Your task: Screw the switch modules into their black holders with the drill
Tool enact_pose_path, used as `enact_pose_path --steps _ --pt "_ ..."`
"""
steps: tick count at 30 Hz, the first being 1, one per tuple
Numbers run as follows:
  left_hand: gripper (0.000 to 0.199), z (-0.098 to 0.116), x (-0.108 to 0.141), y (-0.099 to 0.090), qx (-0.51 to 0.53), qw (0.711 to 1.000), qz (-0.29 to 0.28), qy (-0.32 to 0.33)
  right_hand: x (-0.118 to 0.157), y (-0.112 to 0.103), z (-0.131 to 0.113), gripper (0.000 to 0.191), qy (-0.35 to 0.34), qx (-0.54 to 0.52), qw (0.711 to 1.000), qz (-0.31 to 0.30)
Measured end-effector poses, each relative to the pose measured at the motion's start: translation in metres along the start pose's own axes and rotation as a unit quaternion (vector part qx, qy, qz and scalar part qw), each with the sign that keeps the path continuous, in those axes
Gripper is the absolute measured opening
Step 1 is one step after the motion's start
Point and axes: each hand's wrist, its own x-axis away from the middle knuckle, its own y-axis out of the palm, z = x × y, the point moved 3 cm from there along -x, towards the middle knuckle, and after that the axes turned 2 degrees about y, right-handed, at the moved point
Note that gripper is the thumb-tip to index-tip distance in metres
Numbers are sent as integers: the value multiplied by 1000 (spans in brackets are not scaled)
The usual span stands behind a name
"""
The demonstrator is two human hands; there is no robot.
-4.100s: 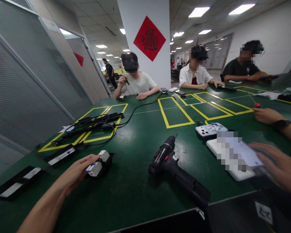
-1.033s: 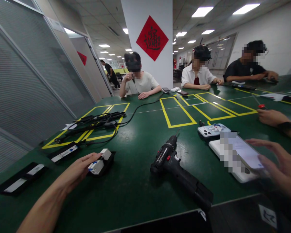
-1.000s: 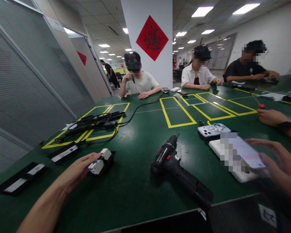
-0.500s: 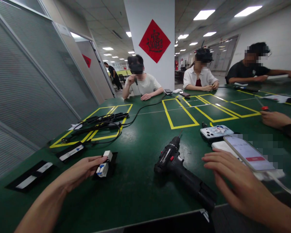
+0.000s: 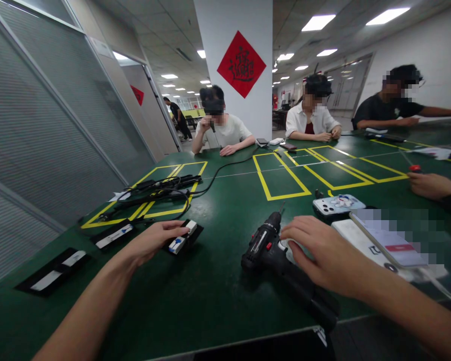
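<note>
Pinching a black-and-white block (image 5: 190,227) between thumb and fingers, the left hand (image 5: 149,244) has brought it nearer the drill (image 5: 262,250) lying on the green table (image 5: 195,311). Remotely, I see the right hand (image 5: 325,253), loosely open, now by the trigger (image 5: 283,245) and off the phone (image 5: 393,246), putting the drill within reach.

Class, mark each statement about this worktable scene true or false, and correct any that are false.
1. The left hand has its fingers on a white-and-black piece. True.
2. The drill stands upright on its base. False: it lies on its side.
3. The right hand is beside the drill's trigger. True.
4. The phone with the lit screen is face down. False: its screen faces up.
5. A red diamond sign is on the pillar. True.
</note>
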Motion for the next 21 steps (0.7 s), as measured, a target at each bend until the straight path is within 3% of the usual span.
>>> enact_pose_path --steps 4,8,10,13,17,21 --pt "56 60 -41 36 -112 985 -70 114 -59 14 23 24 26 -28 999 4" --pt "54 95 -83 87 -188 935 -182 239 -110 47 56 47 43 -48 998 10" --pt "50 100 -100 109 -203 909 -218 292 -125 65 71 49 50 -63 997 5" --pt "51 98 -116 125 -184 899 -215 334 -135 88 86 43 47 -99 994 -20" --pt "55 86 -121 127 -97 919 -188 332 -135 109 90 41 45 -127 991 -21" --pt "54 75 -118 124 -60 929 -141 336 -134 123 92 41 92 -113 989 12"
